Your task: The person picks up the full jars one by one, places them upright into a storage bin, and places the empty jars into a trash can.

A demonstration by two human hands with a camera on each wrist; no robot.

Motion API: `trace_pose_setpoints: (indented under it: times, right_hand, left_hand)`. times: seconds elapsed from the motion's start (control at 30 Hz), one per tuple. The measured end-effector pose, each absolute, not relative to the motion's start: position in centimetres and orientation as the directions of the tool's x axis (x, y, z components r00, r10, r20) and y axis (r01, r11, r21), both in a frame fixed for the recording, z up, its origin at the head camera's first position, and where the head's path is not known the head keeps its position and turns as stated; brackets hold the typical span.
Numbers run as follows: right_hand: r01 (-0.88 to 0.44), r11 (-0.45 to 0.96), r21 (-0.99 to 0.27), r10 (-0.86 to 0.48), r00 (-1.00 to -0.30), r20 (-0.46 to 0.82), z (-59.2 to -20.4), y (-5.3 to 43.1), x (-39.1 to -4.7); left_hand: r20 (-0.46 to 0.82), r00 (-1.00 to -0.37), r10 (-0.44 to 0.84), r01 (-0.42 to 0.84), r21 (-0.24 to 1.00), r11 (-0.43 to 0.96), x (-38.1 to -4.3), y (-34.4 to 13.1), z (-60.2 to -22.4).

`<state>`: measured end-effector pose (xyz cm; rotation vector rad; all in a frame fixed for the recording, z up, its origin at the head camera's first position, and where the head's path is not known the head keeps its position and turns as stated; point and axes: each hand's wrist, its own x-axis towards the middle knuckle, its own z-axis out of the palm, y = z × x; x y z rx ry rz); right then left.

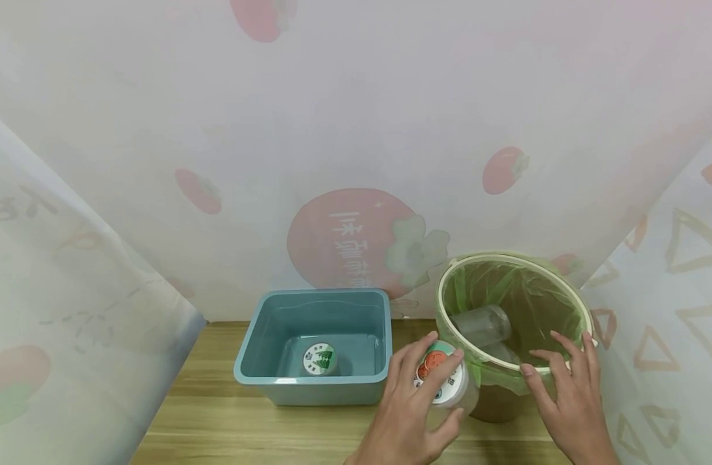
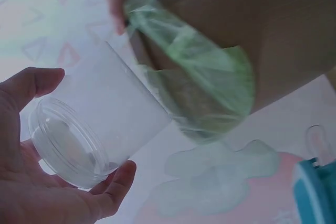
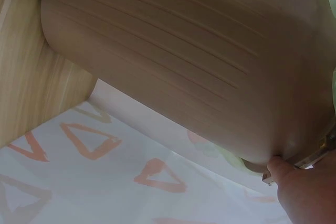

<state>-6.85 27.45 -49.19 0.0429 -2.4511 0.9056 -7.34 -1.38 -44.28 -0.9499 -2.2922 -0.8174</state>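
My left hand (image 1: pixel 408 403) holds a clear plastic jar (image 2: pixel 113 108) in curved fingers and thumb, just in front of a brown trash bin (image 1: pixel 498 403). Orange and green printing covers the jar's round white label (image 1: pixel 439 371). On the right, my right hand (image 1: pixel 576 400) grips the bin's pale rim (image 1: pixel 585 310), its fingers spread over the edge. One fingertip (image 3: pixel 281 169) shows against the rim in the right wrist view. A green bag (image 1: pixel 530 271) lines the bin, and another clear jar (image 1: pixel 483 326) lies inside it.
Left of the bin stands a teal plastic basin (image 1: pixel 326 381). In it is a round white label or lid (image 1: pixel 319 359) with green printing. Both containers stand on a wood-grain surface (image 1: pixel 216 420), with a strawberry-printed sheet (image 1: pixel 356 116) behind and at the sides.
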Motion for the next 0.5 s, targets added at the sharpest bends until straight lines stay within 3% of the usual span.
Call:
trace_pose_setpoints:
  times: [0.23, 0.5]
  right_hand:
    - [-0.197, 0.777, -0.598, 0.147, -0.867, 0.476, -49.1, 27.4, -6.8]
    - [-0.222, 0.782, -0.582, 0.144, -0.844, 0.516, -49.4, 27.4, -7.0]
  left_hand:
    - [0.703, -0.567, 0.429, 0.789, 0.312, 0.530, -7.2, -1.0, -41.7]
    - [0.726, -0.552, 0.410, 0.802, 0.327, 0.500, -7.8, 0.6, -39.3]
